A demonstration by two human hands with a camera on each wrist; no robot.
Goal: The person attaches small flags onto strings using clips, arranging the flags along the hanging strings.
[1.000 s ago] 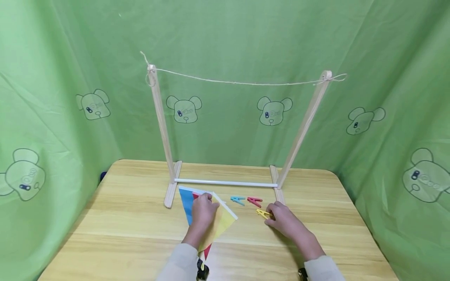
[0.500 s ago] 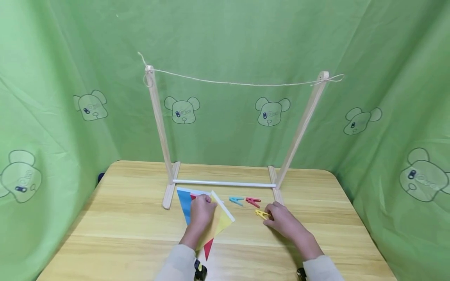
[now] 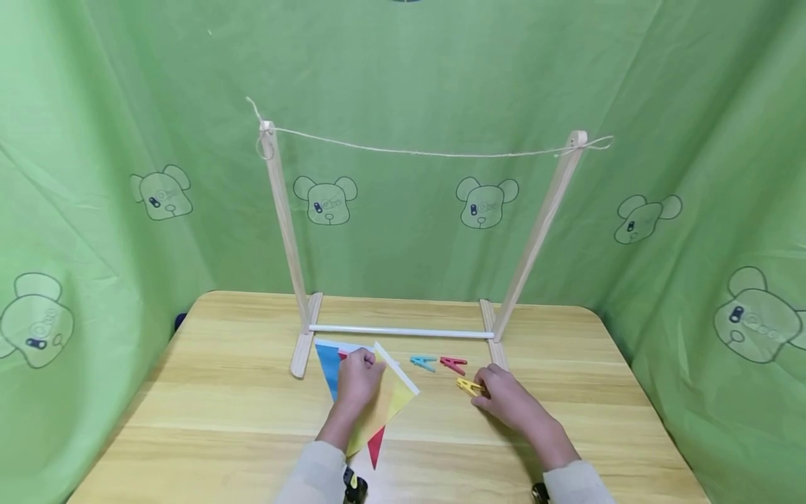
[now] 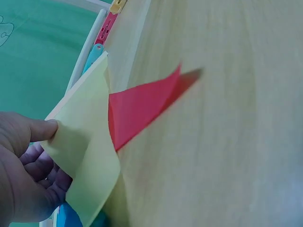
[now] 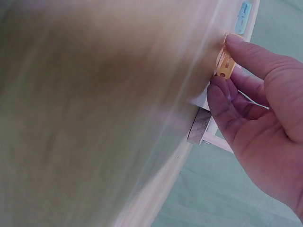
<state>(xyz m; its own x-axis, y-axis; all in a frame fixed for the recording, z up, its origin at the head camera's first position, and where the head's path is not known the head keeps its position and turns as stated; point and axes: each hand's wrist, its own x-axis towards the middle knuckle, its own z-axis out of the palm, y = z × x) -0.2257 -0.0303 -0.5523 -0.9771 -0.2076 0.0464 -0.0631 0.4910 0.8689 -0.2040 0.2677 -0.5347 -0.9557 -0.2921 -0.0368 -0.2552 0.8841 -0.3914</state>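
Note:
Near the middle of the table my left hand (image 3: 360, 381) pinches a yellow triangular pennant (image 3: 395, 400) by its white-edged top. In the left wrist view the thumb lies on the front of the yellow pennant (image 4: 90, 118), with fingers behind. Partly covered by it are a red pennant (image 3: 376, 442), its tip poking out below, and a blue pennant (image 3: 328, 364) at left. My right hand (image 3: 506, 395) holds a yellow clothespin (image 3: 467, 387) between thumb and fingers, close above the tabletop. A light-blue clothespin (image 3: 423, 362) and a red clothespin (image 3: 453, 364) lie between the hands.
Behind the hands stands a wooden frame with a left post (image 3: 285, 224), a right post (image 3: 540, 231) and a white bottom rod (image 3: 403, 331). A string (image 3: 403, 150) sags slightly between the post tops. Green curtain (image 3: 403, 259) surrounds the wooden table (image 3: 220, 392).
The view has shifted slightly. The yellow pennant has turned a little in my left hand, uncovering more of the red tip. My right hand keeps its grip on the yellow clothespin.

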